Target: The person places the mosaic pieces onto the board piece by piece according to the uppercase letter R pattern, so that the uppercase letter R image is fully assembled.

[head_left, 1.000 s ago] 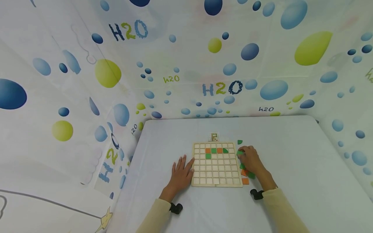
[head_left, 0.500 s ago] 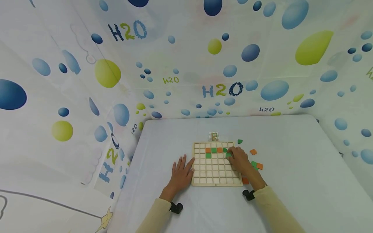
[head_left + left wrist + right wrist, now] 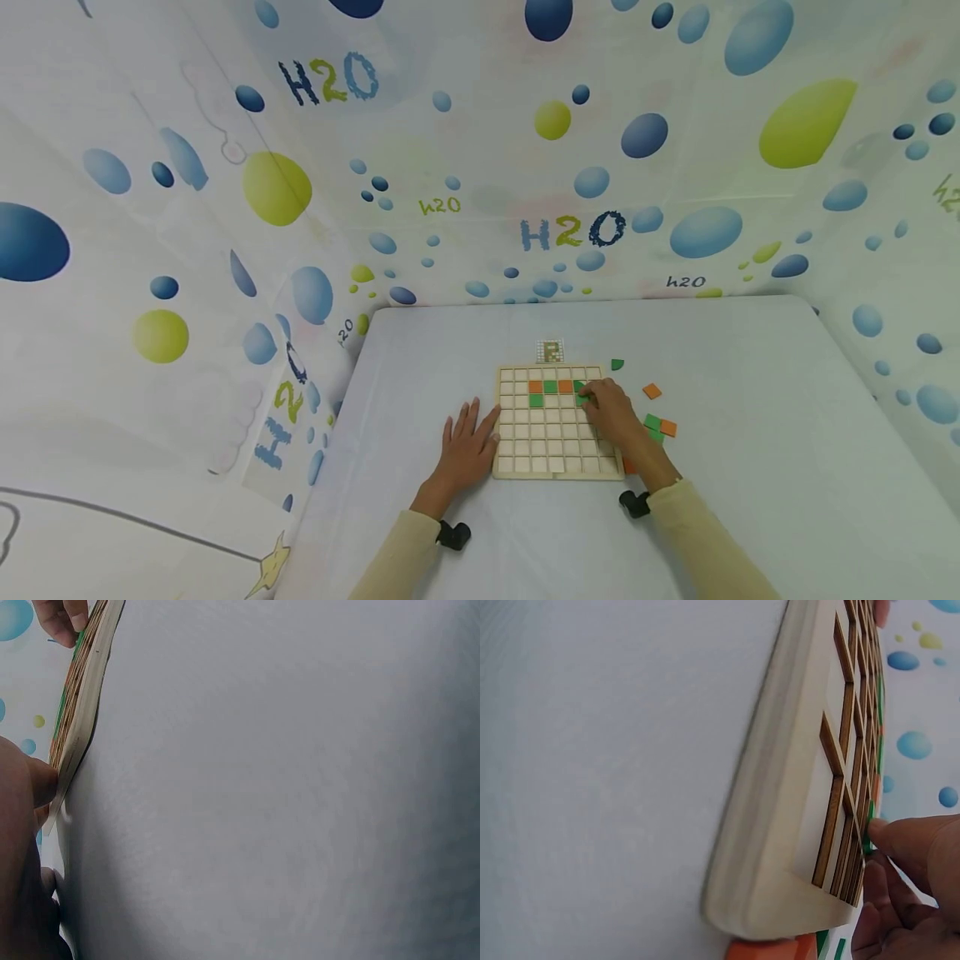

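Observation:
A wooden grid board lies on the white table. Orange and green tiles fill part of its second row, with one green square tile in the row below. My right hand reaches over the board's right side, thumb and fingertips pinching a green tile at a cell just under the row's green end piece. Flat on the table, my left hand has its fingers spread, with the fingertips and thumb against the board's left edge.
Loose tiles lie right of the board: an orange one, a green one beside another orange, and more partly under the right forearm. A rounded green piece sits past the top right corner. A small pattern card lies behind the board.
My right hand has moved left from the loose tiles onto the board with a green tile, then shifted slightly. Some loose tiles have spread to the right. The left hand stays put.

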Available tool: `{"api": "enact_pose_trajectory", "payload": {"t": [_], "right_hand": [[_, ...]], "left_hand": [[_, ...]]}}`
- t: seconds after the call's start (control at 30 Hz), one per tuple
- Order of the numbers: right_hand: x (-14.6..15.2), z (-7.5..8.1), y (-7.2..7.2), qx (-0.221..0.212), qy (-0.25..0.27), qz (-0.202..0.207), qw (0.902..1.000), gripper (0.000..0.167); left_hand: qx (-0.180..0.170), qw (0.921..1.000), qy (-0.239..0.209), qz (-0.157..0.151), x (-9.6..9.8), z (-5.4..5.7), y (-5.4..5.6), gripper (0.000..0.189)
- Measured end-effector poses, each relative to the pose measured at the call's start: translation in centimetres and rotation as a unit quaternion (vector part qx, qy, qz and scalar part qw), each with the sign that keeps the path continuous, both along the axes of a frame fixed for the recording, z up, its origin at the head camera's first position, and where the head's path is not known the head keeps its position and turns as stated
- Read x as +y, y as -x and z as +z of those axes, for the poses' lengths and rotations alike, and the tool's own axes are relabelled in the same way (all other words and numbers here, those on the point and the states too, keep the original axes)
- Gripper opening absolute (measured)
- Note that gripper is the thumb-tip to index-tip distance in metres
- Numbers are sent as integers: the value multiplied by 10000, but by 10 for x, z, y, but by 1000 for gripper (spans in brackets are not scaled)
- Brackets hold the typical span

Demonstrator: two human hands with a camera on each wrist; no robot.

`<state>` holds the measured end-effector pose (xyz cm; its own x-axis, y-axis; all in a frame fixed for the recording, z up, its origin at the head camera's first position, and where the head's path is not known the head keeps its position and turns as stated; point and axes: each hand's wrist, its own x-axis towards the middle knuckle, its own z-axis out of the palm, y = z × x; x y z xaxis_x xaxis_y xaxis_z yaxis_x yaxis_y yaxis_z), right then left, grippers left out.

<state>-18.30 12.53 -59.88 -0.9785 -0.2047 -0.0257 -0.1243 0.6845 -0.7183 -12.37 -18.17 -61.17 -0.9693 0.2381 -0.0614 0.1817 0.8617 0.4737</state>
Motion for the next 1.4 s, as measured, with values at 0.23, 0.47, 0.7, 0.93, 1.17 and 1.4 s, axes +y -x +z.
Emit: {"api": "enact_pose_trajectory", "payload": {"t": [0.23, 0.47, 0.7, 0.93, 1.17, 1.4], "right_hand": [[0, 0, -2, 184, -162, -80, 9997, 14], [1, 2, -4, 91, -225, -239, 9994, 12], [12, 2, -9, 387, -216, -203, 9988, 13], [39, 11, -8, 58, -94, -1020, 9947, 34], [65, 15, -4, -139, -300, -2041, 9784, 47], [79, 5, 3, -149, -390, -1400, 9893, 32]], "left_hand": [[-35, 10000, 18, 15, 1, 3, 0, 54], [-6, 10000, 8, -27, 2, 2, 0, 54], [-42, 10000, 52, -8, 1, 2, 0, 54], [-33, 10000, 44, -22, 0, 1, 0, 53], [53, 10000, -34, 10, 0, -2, 1, 53], [68, 9999, -106, -6, 0, -1, 1, 53]]}}
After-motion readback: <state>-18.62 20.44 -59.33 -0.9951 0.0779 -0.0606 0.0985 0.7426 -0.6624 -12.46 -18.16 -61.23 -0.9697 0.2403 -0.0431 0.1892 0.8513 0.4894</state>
